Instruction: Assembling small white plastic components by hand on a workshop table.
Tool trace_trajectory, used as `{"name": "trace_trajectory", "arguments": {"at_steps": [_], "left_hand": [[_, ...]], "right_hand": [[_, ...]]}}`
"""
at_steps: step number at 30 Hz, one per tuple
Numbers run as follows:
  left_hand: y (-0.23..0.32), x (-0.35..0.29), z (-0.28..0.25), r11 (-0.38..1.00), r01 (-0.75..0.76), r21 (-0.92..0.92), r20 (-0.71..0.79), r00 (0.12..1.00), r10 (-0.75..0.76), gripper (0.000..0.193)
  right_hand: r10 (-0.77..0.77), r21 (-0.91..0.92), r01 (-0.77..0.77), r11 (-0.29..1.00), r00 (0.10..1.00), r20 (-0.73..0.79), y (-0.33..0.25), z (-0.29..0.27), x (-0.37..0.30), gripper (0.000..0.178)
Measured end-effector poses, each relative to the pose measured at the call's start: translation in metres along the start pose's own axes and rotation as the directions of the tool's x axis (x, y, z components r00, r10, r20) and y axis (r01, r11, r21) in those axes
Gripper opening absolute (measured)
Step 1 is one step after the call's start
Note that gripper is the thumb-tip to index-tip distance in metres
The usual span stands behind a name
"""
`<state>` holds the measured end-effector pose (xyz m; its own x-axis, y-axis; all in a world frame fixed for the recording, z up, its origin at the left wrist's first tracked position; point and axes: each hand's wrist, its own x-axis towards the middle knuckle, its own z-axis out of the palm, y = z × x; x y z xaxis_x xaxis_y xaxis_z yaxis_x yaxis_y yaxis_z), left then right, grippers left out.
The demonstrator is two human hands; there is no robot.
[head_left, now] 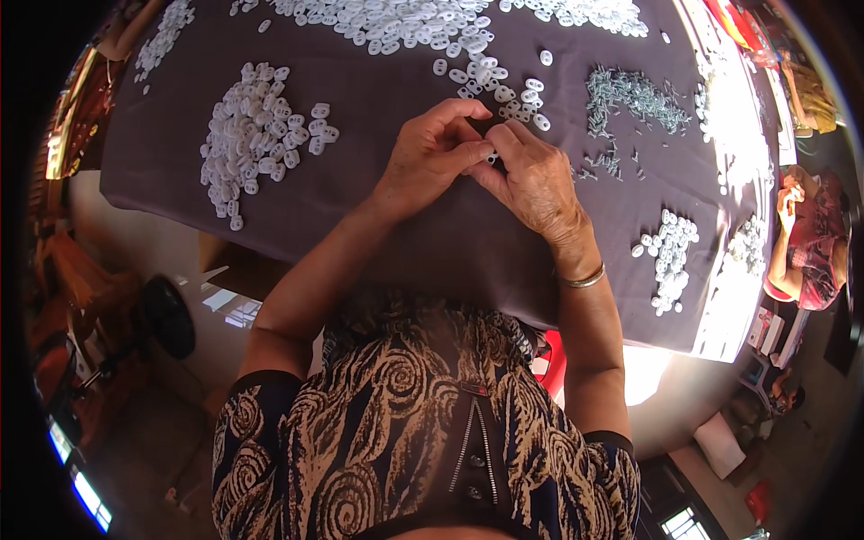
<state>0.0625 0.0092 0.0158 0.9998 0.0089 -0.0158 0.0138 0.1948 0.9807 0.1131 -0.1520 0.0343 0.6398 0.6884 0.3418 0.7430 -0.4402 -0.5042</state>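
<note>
My left hand (430, 155) and my right hand (538, 180) meet fingertip to fingertip over the dark tablecloth. Both are closed in a pinch on a small white plastic piece (492, 157), mostly covered by the fingers. Just beyond the hands lies a loose trail of white oval plastic pieces (486, 72) with two holes each. Right of my right hand is a heap of small grey metal screws (634, 99), with a few strays toward me. To the left of my left hand sits a pile of white oval pieces (247, 135).
A large heap of white ovals (378, 20) spreads along the far side. Another small pile of white pieces (670, 256) lies at the near right, by a strip of bright sunlight. At the right edge a person (810, 238) sits by the table. A black round fan (168, 317) stands left.
</note>
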Motion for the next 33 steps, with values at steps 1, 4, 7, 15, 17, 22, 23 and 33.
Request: {"name": "trace_trajectory", "arguments": {"at_steps": [1,4,7,15,17,22,23,33], "left_hand": [[0.001,0.0,0.0,1.0,0.002,0.001,0.002,1.0,-0.002,0.03],[0.004,-0.001,-0.001,0.999,-0.008,-0.039,0.064,0.998,0.011,0.029],[0.003,-0.003,0.001,0.992,-0.004,-0.127,0.072,0.997,0.013,0.031],[0.015,-0.014,0.006,0.995,-0.016,-0.095,0.062,0.998,0.022,0.036],[0.025,-0.027,0.002,0.999,0.011,-0.04,0.041,0.999,-0.009,0.036],[0.028,-0.062,-0.006,0.987,0.143,0.076,-0.066,0.988,-0.138,0.038],[0.028,-0.067,-0.005,0.994,0.106,0.026,-0.097,0.99,-0.103,0.038],[0.035,-0.041,-0.059,0.749,0.016,0.663,-0.206,0.965,0.161,0.013]], "right_hand": [[-0.016,-0.005,0.016,1.0,1.0,0.007,0.002,0.002,-0.001,0.031],[-0.041,-0.007,0.041,0.999,0.999,0.01,-0.001,0.002,-0.001,0.028],[-0.038,0.035,0.038,0.999,0.999,0.003,-0.002,0.003,-0.002,0.026],[-0.042,0.131,0.046,0.99,0.999,-0.035,-0.012,0.006,-0.005,0.025],[-0.092,0.117,0.096,0.989,0.995,-0.039,-0.022,0.008,-0.006,0.024],[-0.185,0.069,0.188,0.98,0.981,-0.053,-0.036,0.034,-0.013,0.024],[-0.185,0.068,0.189,0.98,0.981,-0.053,-0.039,0.034,-0.013,0.024],[0.232,0.181,-0.177,0.967,0.907,-0.35,0.002,-0.025,0.001,0.019]]}}
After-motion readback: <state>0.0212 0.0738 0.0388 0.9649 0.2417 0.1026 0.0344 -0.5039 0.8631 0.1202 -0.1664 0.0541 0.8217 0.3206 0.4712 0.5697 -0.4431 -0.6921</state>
